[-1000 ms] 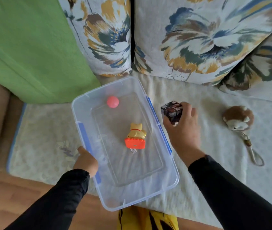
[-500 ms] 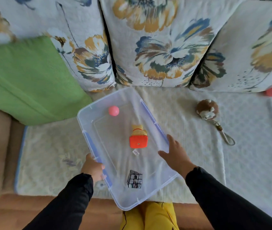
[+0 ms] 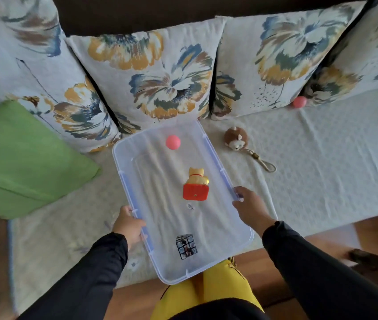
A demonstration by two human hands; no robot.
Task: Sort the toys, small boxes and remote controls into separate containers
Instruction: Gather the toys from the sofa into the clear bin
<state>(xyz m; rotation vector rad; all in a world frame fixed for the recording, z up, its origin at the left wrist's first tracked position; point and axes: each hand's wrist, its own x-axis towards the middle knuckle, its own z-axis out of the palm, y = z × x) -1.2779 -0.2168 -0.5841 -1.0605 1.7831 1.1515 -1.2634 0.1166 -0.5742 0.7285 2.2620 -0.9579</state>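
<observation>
A clear plastic container [image 3: 208, 144] with blue clips lies on the sofa seat in front of me. Inside it are a pink ball [image 3: 173, 142], a yellow cat figure on a red base [image 3: 195, 183] and a dark puzzle cube [image 3: 186, 246] near the front end. My left hand [image 3: 128, 224] grips the container's left rim. Fingers of my right hand [image 3: 248, 207] curl over its right rim at a blue clip. A brown plush keychain [image 3: 236, 141] lies on the seat to the right of the container. A second pink ball [image 3: 299, 103] sits against the back cushions, far right.
Floral cushions [image 3: 160, 88] line the sofa back, close behind the container. A green cushion [image 3: 22, 158] lies at the left. The white seat cover [image 3: 321, 169] stretches to the right. The wooden sofa edge [image 3: 137, 296] and my yellow-clad knees [image 3: 206, 296] are at the bottom.
My right hand dropped the puzzle cube into the container and moved to the right rim. The camera view pulled back, and a second pink ball came into view.
</observation>
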